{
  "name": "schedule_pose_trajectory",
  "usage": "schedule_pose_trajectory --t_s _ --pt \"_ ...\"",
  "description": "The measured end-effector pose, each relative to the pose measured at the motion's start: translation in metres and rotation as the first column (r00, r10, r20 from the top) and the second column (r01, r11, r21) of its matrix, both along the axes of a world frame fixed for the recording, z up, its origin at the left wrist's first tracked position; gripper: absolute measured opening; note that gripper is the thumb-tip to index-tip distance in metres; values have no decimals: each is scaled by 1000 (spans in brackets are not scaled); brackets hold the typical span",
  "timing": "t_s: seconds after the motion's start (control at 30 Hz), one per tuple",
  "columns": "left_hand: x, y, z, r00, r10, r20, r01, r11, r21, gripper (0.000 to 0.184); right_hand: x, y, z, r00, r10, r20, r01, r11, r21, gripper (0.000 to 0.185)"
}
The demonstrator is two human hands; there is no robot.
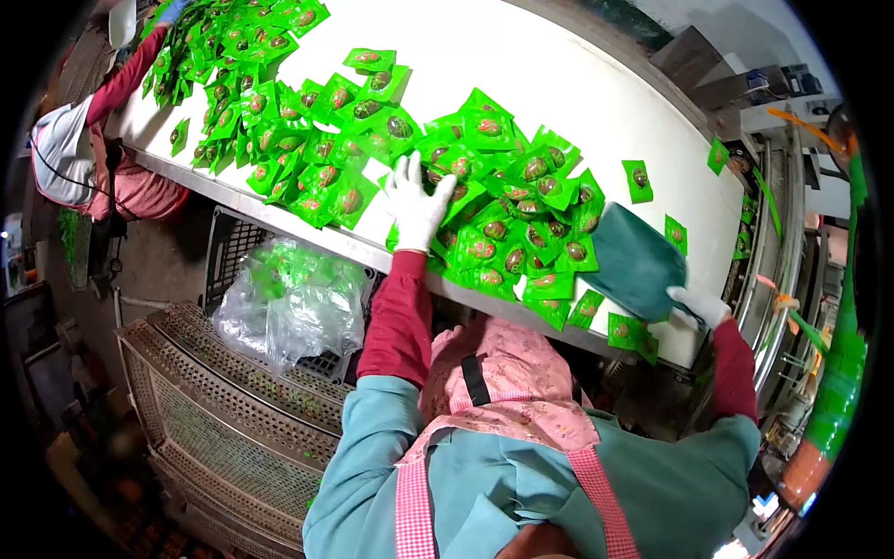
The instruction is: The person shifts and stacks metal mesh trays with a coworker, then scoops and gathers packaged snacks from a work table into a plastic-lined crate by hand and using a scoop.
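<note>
My left hand (419,207), in a white glove, lies with spread fingers against the left side of a heap of green packets (494,244). Each packet has a dark oval and reddish print on it; the contents are hidden. In my white-gloved right hand (700,307) is the handle of a dark green scoop (637,261). The scoop's wide blade lies on the white table, its far edge touching the right side of the heap. Several packets lie by the table's front edge below the blade.
The white table (549,65) runs diagonally, with a second heap of packets (279,130) at left. Beyond it a co-worker's sleeve (130,79) reaches in. Below stand a crate with a clear plastic bag (293,303) and perforated metal steps (233,410). Metal rails (778,242) border the right.
</note>
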State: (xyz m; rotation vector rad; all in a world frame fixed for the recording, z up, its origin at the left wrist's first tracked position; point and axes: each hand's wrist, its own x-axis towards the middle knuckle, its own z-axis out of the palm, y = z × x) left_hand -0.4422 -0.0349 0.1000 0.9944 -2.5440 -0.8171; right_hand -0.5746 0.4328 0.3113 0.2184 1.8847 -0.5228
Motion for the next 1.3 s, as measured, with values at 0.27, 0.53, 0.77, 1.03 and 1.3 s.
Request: schedule_pose_trajectory --t_s 0.27,0.53,0.77,1.03,1.3 --pt "-69 20 19 993 -116 16 115 992 56 79 -51 -209 -91 981 185 61 -152 923 -354 28" --pt "-100 -3 42 988 -132 80 129 991 39 75 -72 -236 -128 981 39 190 53 889 -456 19" --pt "-104 -4 70 944 -316 -94 304 945 -122 67 -21 -218 -104 986 -114 119 163 780 -604 17" --pt "-52 -7 140 940 -189 -284 144 975 -169 69 -7 -222 -87 989 -40 -144 -64 758 -649 24" --pt "130 -33 223 921 140 -364 -247 932 -266 75 94 -287 3 882 315 -350 -470 535 -702 27"
